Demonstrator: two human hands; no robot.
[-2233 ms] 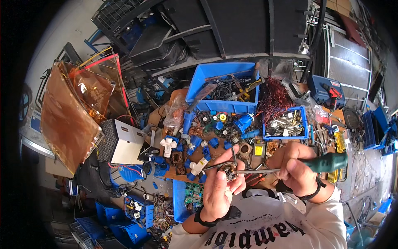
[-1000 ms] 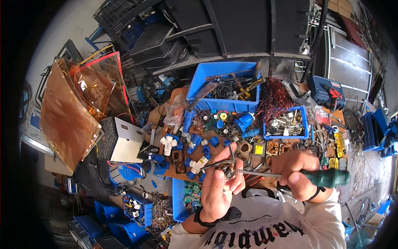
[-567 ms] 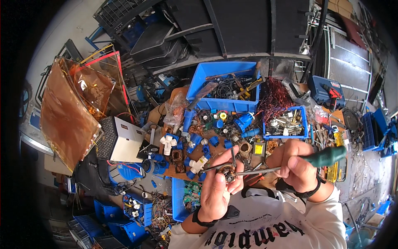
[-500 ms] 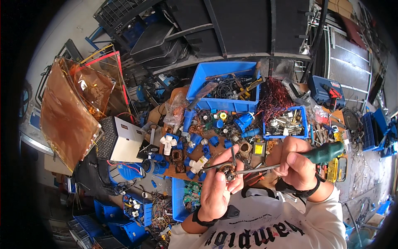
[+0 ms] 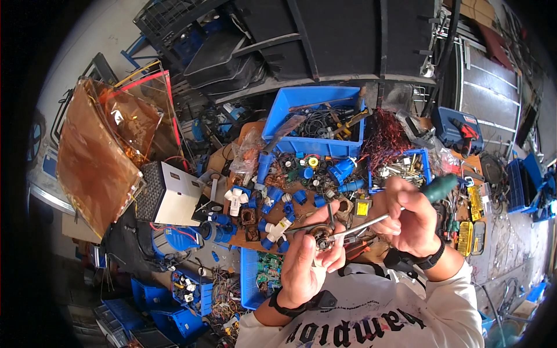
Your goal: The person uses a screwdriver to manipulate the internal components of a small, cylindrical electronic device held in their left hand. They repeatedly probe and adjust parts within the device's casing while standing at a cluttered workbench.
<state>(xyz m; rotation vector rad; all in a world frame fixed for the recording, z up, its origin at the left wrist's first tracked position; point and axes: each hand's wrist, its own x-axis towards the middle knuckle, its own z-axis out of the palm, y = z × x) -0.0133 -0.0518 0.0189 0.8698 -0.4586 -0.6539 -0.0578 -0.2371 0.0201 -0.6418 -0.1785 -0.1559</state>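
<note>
In my left hand (image 5: pixel 301 268), closed fingers grip a small round motor part (image 5: pixel 321 234) with a copper-coloured ring and a metal centre. Thin dark prongs stick out from it. My right hand (image 5: pixel 413 223) is closed around a screwdriver (image 5: pixel 361 225) with a long steel shaft and a dark green handle. The shaft slants down to the left, and its tip meets the part near its centre. Fingers hide some of the part, and the handle is smeared by motion. Just beyond my left hand lies a white plastic fitting (image 5: pixel 279 229) among blue fittings.
Behind the fittings stands a large blue bin (image 5: pixel 316 146) of tools and wires. A blue tray (image 5: pixel 430 168) of metal pieces sits beside tangled red wire (image 5: pixel 383 136). At the right are a cordless drill (image 5: pixel 466 133) and a yellow bit set (image 5: pixel 465 238); a blue crate (image 5: pixel 248 278) holds circuit boards.
The screwdriver's handle has swung up and leftward, so its shaft slants more steeply. My right hand has turned with it; my left hand and the motor part have shifted barely.
</note>
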